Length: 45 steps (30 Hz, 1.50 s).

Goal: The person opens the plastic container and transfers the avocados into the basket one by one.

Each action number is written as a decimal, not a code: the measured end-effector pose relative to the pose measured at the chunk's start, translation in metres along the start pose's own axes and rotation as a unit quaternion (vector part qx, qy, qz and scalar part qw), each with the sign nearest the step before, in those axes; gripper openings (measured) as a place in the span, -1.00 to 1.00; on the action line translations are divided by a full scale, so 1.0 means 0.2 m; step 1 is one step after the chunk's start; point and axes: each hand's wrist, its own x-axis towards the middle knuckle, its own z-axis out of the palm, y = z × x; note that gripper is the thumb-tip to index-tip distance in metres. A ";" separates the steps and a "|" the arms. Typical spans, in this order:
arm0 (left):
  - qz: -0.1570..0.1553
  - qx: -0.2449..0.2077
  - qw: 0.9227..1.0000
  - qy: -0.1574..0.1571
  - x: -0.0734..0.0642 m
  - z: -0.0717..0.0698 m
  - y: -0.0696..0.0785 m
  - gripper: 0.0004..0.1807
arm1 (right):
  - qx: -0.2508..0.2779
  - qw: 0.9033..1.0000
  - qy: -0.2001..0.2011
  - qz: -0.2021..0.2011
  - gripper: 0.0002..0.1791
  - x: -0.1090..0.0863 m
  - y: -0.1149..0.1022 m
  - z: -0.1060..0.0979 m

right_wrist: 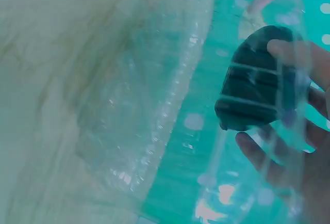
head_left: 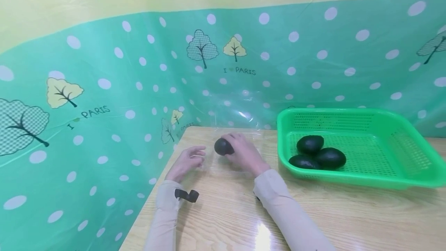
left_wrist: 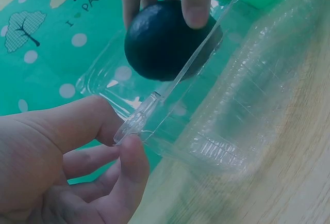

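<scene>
A dark, near-black avocado [head_left: 222, 147] is gripped from above by my right hand [head_left: 244, 153], thumb on one side and fingers on the other. Around and below it is a clear plastic clamshell box [left_wrist: 219, 149] with its lid raised. In the right wrist view the avocado [right_wrist: 255, 82] shows through the box's clear wall. My left hand [head_left: 188, 162] is at the box's left side; in the left wrist view its thumb and a finger pinch the plastic rim near a corner. Whether the avocado touches the box floor cannot be told.
To the right stands a green plastic basket [head_left: 352, 176] with three avocados [head_left: 331, 158] grouped at its left end. The wooden table [head_left: 223, 212] meets a green dotted cloth [head_left: 139, 111] at the back and left.
</scene>
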 end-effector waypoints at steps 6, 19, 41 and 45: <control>0.004 0.004 1.000 0.001 0.00 0.00 -0.01 -0.32 | 0.007 0.999 0.032 -0.017 -0.31 -0.01 -0.01 -0.05; -0.001 -0.003 1.000 -0.005 -0.01 0.00 0.00 -0.31 | -0.009 0.998 0.065 -0.024 -0.27 -0.04 -0.01 -0.14; -0.004 0.004 1.000 0.003 0.00 0.00 -0.01 -0.30 | -0.002 0.994 0.108 -0.029 -0.31 -0.10 0.05 -0.30; -0.003 0.006 1.000 0.003 0.01 -0.01 -0.02 -0.30 | -0.015 0.993 0.116 -0.023 -0.29 -0.12 0.07 -0.33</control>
